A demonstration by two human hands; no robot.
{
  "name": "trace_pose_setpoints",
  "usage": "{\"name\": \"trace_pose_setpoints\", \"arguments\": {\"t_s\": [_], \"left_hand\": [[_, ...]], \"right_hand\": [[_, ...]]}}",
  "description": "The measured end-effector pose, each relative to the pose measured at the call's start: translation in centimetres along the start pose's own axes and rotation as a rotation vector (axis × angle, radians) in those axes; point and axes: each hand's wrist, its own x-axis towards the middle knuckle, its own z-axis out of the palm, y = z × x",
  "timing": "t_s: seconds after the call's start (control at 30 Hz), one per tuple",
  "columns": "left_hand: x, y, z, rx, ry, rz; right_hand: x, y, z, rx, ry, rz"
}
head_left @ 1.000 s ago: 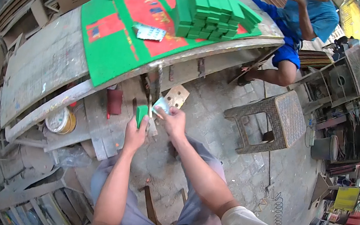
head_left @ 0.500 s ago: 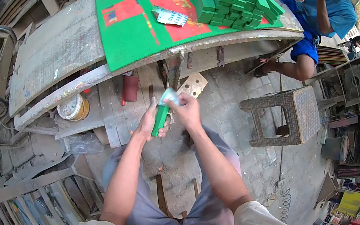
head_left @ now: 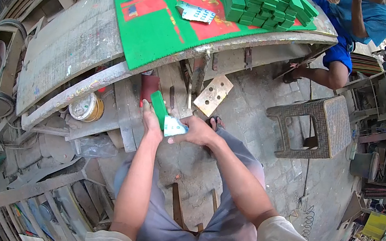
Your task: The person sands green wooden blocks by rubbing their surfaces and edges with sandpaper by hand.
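My left hand (head_left: pixel 151 122) is closed around a green wooden block (head_left: pixel 158 106), which points up and away from me over my lap. In my right hand (head_left: pixel 197 132) is a piece of sandpaper (head_left: pixel 174 127), white-backed with blue print, pinched by the fingers. That paper touches the near end of the block. On the bench lies a second piece of sandpaper (head_left: pixel 196 13) with blue printing. Behind it, several green blocks (head_left: pixel 261 5) are stacked in rows on a green and red painted board (head_left: pixel 150 38).
A wicker-patterned stool (head_left: pixel 336 125) stands at the right. Under the bench are a paint bucket (head_left: pixel 87 108) and a board with holes (head_left: pixel 213 95). Another person in blue (head_left: pixel 372 23) sits beyond the bench's right end. Wooden slats (head_left: pixel 34 196) lie at the lower left.
The sandpaper has gone from the block's far end to its near end, with my right hand lower. The block now tilts the other way. The view has shifted slightly.
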Motion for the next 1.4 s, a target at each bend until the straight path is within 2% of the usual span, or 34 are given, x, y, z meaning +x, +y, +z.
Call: {"name": "trace_pose_setpoints", "arguments": {"t_s": [0.07,0.1,0.13,0.2,0.27,0.3,0.33,0.37,0.43,0.53,0.6,0.63,0.73,0.77,0.83,0.87,0.93,1.0,1.03,1.07,1.1,1.2,1.23,1.3,1.33,1.4], "left_hand": [[-1.0,0.1,1.6,0.075,0.085,0.038],[-1.5,0.3,1.9,0.059,-0.041,0.003],[-1.8,0.4,2.4,0.059,-0.037,0.003],[-2.3,0.4,3.5,0.01,-0.142,-0.152],[-2.6,0.1,3.9,0.028,-0.176,-0.184],[-2.7,0.1,3.8,0.044,-0.252,-0.208],[-2.8,0.1,3.9,0.059,-0.329,-0.232],[-3.0,0.0,3.9,0.037,-0.277,-0.267],[-3.7,0.5,4.6,0.055,-0.319,-0.275],[-3.2,0.3,3.9,0.168,-0.398,-0.302],[-3.4,0.2,3.9,0.264,-0.433,-0.323],[-4.2,0.3,4.8,0.3,-0.493,-0.31],[-4.9,0.3,5.3,0.352,-0.592,-0.302],[-5.1,0.2,5.3,0.339,-0.585,-0.308],[-5.2,0.2,5.4,0.326,-0.58,-0.312],[-5.1,0.2,5.3,0.322,-0.593,-0.301],[-4.8,0.0,4.9,0.315,-0.6,-0.29],[-4.7,-0.1,4.1,0.319,-0.61,-0.299],[-4.5,-0.1,4.7,0.316,-0.597,-0.297],[-4.8,0.0,4.6,0.137,-0.512,-0.163],[-4.8,-0.1,5.0,-0.034,-0.451,-0.03],[-4.9,-0.5,4.9,0.048,-0.382,-0.093],[-4.8,-0.6,4.6,0.07,-0.426,-0.121],[-3.8,-0.5,5.2,0.04,-0.396,-0.116],[-4.3,-0.1,5.7,0.012,-0.353,-0.128],[-4.6,0.4,6.1,-0.057,-0.308,-0.05]], "right_hand": [[-0.2,-0.3,-0.7,-0.001,-0.03,0.053],[-0.2,0.0,-0.9,0.106,0.07,-0.012],[-0.2,0.3,-1.0,0.212,0.171,-0.076],[0.0,0.8,-1.3,0.197,0.195,-0.085],[0.4,1.1,-1.3,0.315,0.334,-0.081],[-0.1,-0.6,-1.2,0.355,0.432,-0.054],[-0.2,-0.8,-1.3,0.354,0.434,-0.054],[-0.3,-0.9,-1.3,0.186,0.457,-0.027],[-0.2,-0.4,-1.1,-0.105,0.519,-0.038],[-0.1,-0.2,-1.2,-0.03,0.623,-0.077],[-0.3,-0.4,-2.1,-0.006,0.75,0.101],[-0.2,-0.1,-2.5,0.048,0.858,0.089],[0.1,1.5,-3.9,0.25,1.03,0.27],[0.2,2.0,-3.8,0.25,1.029,0.267],[0.2,1.9,-3.8,0.645,1.017,0.139],[0.3,1.8,-3.5,0.644,1.015,0.137],[0.4,1.4,-2.9,0.521,0.786,0.296],[-0.1,2.0,-2.5,0.503,0.802,0.355],[0.1,3.1,-3.1,0.459,0.882,0.242],[1.0,3.9,-2.0,0.433,0.927,0.126],[0.5,2.1,-1.9,0.554,0.893,0.099],[-0.4,-0.2,-1.4,0.568,0.703,0.032],[-0.3,0.2,-0.8,0.57,0.699,0.037],[1.0,1.0,-0.4,0.359,0.695,-0.007],[1.0,0.8,0.2,0.363,0.682,-0.012],[0.7,0.2,0.7,0.297,0.514,-0.061]]}}
